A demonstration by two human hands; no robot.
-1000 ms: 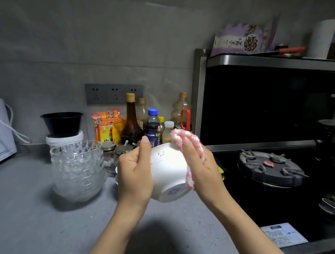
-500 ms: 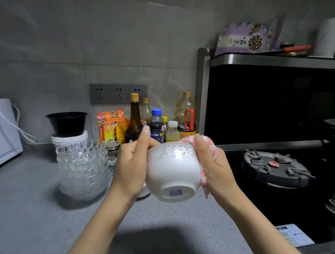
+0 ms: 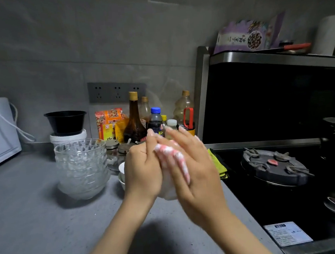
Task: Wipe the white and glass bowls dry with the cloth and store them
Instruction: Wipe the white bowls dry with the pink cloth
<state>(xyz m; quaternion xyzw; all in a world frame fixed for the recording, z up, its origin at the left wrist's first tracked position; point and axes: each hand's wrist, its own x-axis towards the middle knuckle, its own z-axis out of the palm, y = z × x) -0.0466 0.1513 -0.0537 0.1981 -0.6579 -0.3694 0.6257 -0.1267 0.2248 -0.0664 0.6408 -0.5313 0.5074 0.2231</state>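
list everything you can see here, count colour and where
white bowl: 1, white, held mid-frame, mostly hidden
cloth: 1, pink and white, on the bowl
glass bowls: 1 stack, clear, counter left
black bowl: 1, black, on a white tub, rear
bottles: several, mixed, by the wall
socket strip: 1, grey, wall
pot lid: 1, dark, stove right
purple packet: 1, purple, steel ledge
left hand: 1, grips bowl
right hand: 1, blurred, against cloth
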